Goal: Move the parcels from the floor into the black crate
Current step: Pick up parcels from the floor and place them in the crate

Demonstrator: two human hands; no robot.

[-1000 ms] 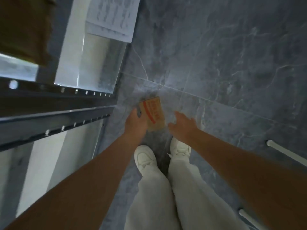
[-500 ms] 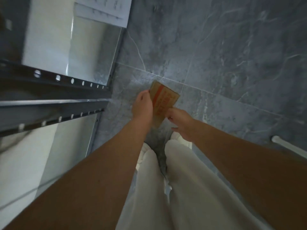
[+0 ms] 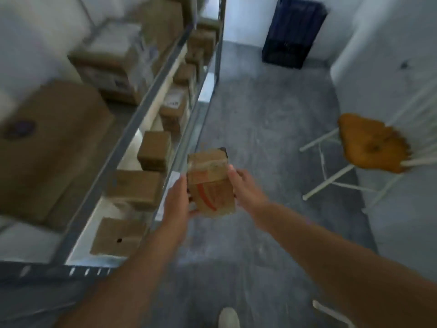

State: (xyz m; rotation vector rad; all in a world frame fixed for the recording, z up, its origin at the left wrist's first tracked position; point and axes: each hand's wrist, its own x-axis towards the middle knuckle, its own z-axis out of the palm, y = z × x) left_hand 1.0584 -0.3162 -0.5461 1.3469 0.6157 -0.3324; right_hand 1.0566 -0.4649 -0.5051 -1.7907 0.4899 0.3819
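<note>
The parcel (image 3: 211, 183), a small brown cardboard box with a red mark and clear tape across its upper part, is held in the air above the grey floor (image 3: 264, 129), between both hands. The left hand (image 3: 177, 199) clasps its left side, fingers (image 3: 192, 210) closed around the lower edge. The right hand (image 3: 243, 187) presses against its right side, fingers closed on the box. The black crate (image 3: 294, 31) stands on the floor against the far wall, well apart from the parcel. A metal shelf rack (image 3: 151, 100) carrying cardboard boxes (image 3: 155, 150) runs along the left. A chair (image 3: 371, 144) with an orange seat stands at the right. The picture is blurred.
</note>
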